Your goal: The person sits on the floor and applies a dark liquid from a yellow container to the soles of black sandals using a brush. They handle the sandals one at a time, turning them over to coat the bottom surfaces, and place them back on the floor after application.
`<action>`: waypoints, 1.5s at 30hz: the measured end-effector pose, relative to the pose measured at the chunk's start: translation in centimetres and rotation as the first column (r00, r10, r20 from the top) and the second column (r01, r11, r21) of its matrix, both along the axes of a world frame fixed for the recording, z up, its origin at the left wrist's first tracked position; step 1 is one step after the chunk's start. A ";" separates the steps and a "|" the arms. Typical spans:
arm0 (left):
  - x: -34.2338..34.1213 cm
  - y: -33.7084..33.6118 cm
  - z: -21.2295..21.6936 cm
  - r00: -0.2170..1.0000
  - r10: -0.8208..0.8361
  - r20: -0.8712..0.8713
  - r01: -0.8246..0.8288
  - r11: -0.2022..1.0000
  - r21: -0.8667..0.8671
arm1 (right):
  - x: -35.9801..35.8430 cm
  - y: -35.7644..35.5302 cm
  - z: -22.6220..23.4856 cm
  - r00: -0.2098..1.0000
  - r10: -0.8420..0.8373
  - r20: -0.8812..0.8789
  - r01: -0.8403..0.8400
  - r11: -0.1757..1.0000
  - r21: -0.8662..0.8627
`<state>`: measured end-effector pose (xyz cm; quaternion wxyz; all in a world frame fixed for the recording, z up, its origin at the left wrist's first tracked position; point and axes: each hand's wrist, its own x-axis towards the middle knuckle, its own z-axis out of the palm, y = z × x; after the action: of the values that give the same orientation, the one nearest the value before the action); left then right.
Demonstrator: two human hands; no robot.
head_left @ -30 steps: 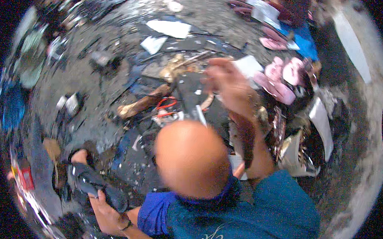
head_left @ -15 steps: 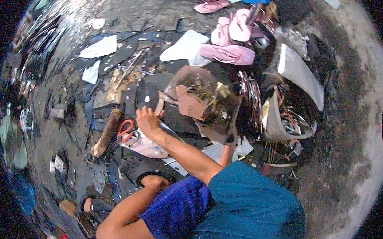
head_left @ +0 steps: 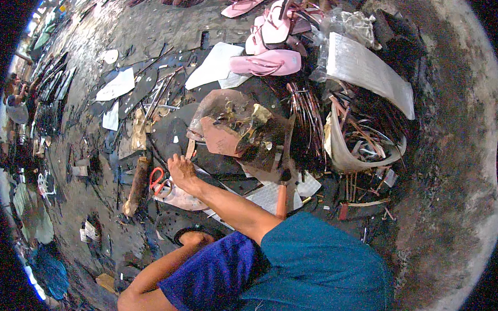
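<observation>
My right hand reaches leftward from the teal sleeve, its fingers curled down. Whatever they grip, if anything, is hidden beneath them. Beside the hand, scissors with orange handles lie over a pale pinkish flat piece. A short brown strip sits just beyond the fingers. Farther off is a brown, worn block-like piece with scraps on top. A tool with an orange-brown handle lies to the right of the forearm. My left hand is out of sight.
Pink flip-flops and white sheets lie at the far side. A pale container of strips stands at right, with bundled dark-red strips beside it. A wooden stick lies left of the scissors. My bent leg is at lower left.
The view has shifted, so most things sit farther left in it. My right hand has come slightly nearer the scissors, its fingers still curled.
</observation>
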<state>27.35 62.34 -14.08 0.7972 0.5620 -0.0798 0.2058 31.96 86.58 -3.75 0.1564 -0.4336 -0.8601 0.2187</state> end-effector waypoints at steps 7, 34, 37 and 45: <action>2.4 -1.6 9.6 0.501 0.571 -0.651 -0.567 0.784 0.251 | 3.1 -1.6 -0.3 0.997 0.067 0.048 -0.066 0.997 -0.025; 4.8 -30.7 52.1 -0.771 -0.475 -0.424 -0.177 -0.480 0.859 | -15.6 -0.9 6.0 0.339 0.802 0.492 -0.860 0.476 -0.184; 4.5 -31.9 48.7 -0.646 -0.545 -0.535 -0.205 -0.551 0.809 | -17.5 3.7 4.4 0.634 0.662 0.401 -0.766 0.610 0.203; -2.3 -30.8 37.2 -0.654 -0.347 -0.672 -0.236 -0.750 0.617 | -13.8 -8.9 2.2 -0.221 0.941 0.257 -0.975 -0.214 -0.056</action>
<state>25.04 31.56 23.17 -0.0621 0.2099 -0.8396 -0.4971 18.16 77.69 -1.53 -0.1249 0.3885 -0.9022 0.1399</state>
